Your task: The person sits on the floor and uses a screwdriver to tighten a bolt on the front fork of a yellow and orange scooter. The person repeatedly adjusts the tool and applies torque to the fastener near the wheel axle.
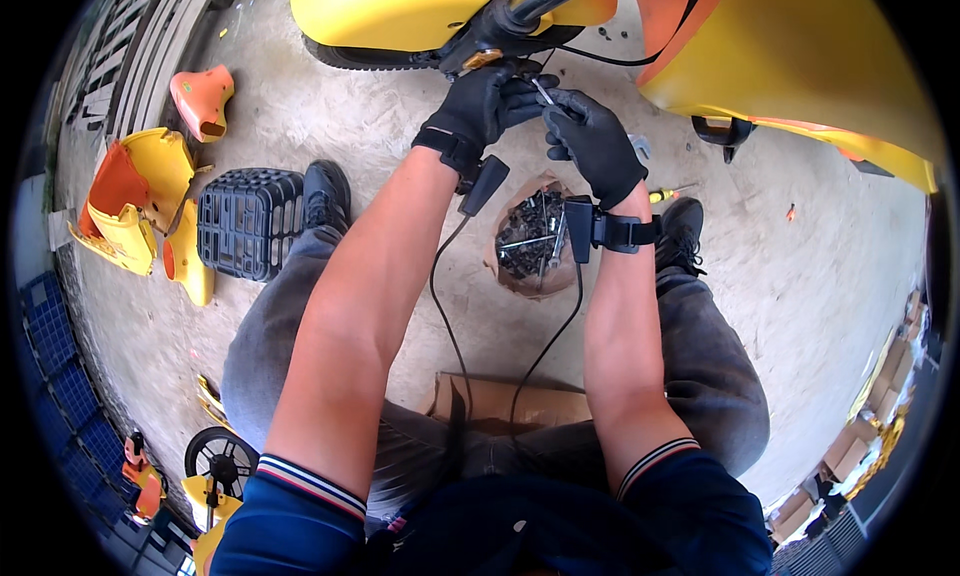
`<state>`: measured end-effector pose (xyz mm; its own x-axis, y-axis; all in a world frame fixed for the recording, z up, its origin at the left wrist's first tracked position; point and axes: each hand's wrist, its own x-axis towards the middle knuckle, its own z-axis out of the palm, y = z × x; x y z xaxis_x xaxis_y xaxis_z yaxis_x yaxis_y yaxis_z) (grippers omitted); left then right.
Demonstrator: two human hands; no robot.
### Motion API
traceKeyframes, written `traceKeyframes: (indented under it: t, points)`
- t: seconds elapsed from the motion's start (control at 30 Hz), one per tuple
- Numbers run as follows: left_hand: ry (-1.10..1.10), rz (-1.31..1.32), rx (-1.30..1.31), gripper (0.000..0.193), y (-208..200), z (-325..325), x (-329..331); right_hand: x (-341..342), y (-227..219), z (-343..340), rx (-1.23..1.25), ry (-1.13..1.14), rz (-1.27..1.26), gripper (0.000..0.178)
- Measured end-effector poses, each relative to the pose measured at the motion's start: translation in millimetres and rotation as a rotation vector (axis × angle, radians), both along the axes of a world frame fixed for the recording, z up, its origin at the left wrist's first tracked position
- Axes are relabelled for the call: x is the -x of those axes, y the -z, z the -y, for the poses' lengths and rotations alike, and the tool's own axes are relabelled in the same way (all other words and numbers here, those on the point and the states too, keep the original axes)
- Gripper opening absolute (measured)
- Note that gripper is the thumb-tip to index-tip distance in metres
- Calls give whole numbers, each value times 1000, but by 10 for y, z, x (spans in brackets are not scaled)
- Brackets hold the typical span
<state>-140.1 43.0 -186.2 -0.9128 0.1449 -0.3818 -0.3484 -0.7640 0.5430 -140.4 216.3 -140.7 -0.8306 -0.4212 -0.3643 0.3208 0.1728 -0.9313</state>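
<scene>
In front of me stands a yellow two-wheeled vehicle, its yellow front fender over the tyre. My left hand, in a black glove, is just below the dark fork leg. Its fingers are bent in toward a dark part or cable end; what they hold is hard to make out. My right hand, also gloved, pinches a thin silver metal piece that points at the left fingertips. A black cable runs just above both hands.
Between my feet lies a tray of bolts and tools. At left are a black crate-like basket, yellow-orange body panels and an orange cover. A screwdriver lies right, under the large yellow body panel. Cardboard lies near me.
</scene>
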Motion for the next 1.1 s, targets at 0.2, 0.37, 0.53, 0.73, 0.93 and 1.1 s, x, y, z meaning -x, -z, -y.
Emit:
traceKeyframes:
  t: [0.2, 0.37, 0.53, 0.73, 0.93, 1.1]
  points:
    - [2, 8, -17, 27, 18, -15, 16, 21, 79, -13, -39, 24, -62, 27]
    - [32, -61, 59, 31, 22, -23, -8, 28, 115, -8, -39, 87, -92, 23]
    - [4, -56, 59, 26, 69, -22, 6, 38, 189, 5, -62, 72, -180, 20]
    - [-2, -56, 76, 25, 76, -20, -10, 23, 61, 5, 60, 102, 103, 19]
    - [17, -100, 44, 26, 90, -16, 15, 68, 261, -141, 559, 78, 653, 21]
    - [71, -98, 104, 32, 97, 4, 18, 83, 338, -129, 679, 82, 744, 18]
